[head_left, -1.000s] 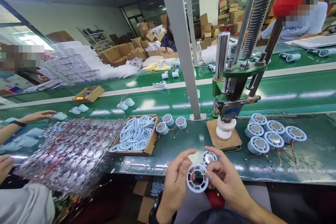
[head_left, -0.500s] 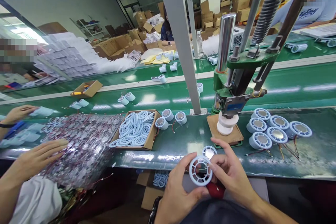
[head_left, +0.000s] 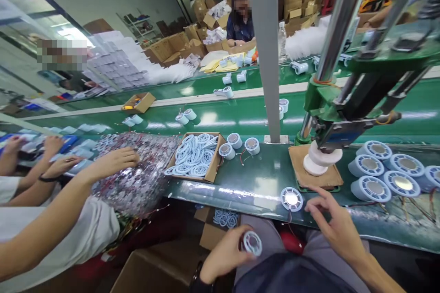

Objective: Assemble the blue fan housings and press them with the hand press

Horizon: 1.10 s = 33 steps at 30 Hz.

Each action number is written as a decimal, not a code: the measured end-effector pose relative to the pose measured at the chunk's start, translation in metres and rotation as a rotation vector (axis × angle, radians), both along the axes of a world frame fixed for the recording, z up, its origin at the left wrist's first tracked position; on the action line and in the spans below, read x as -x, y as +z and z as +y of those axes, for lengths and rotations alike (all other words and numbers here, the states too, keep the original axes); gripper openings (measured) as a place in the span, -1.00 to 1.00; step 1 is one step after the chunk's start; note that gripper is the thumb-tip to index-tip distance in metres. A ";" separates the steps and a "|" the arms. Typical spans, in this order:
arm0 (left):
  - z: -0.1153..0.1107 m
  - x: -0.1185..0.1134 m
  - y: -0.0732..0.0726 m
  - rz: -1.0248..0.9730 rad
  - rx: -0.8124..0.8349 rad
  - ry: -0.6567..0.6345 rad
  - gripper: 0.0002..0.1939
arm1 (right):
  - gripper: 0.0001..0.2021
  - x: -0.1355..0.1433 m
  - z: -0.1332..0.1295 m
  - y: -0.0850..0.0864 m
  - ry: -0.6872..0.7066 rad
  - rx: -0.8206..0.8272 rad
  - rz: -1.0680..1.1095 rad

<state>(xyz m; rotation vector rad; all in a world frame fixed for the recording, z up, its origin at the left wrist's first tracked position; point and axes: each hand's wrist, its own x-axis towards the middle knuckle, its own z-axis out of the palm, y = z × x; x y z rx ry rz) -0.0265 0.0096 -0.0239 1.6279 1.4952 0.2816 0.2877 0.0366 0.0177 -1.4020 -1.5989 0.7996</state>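
Note:
My left hand (head_left: 228, 251) is low in front of my lap, fingers wrapped round a light-blue round part (head_left: 252, 243) with a spoked ring on its face. Over the bench's front edge, my right hand (head_left: 335, 224) has its fingers apart and holds nothing. Just left of its fingertips a blue round unit (head_left: 291, 198) with a silver disc lies on the bench, its wire hanging over the edge. Behind it, the white pressing head (head_left: 318, 160) of a green press (head_left: 319, 96) stands over a brown board (head_left: 297, 165).
Several blue units (head_left: 374, 187) stand right of the press. A carton of blue rings (head_left: 194, 155) and three more units (head_left: 252, 145) are left of it. Co-workers' hands (head_left: 117, 162) work by a bag of small parts (head_left: 137, 192). A grey post (head_left: 268, 78) rises behind the bench.
My left hand has moved down and away from my right with the round part. My right hand has let go and moved right, its fingers apart. The view has shifted.

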 end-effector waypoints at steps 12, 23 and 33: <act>0.030 0.071 -0.051 0.381 -0.758 0.844 -0.54 | -0.64 0.028 0.021 -0.045 0.126 -0.424 -0.469; 0.194 0.103 0.084 0.482 -0.792 0.379 -0.83 | -0.60 0.047 0.029 -0.058 0.026 -0.473 -0.523; 0.111 0.100 0.112 0.369 -0.885 0.617 -0.71 | -0.52 -0.084 0.030 0.078 -0.654 -0.689 -0.697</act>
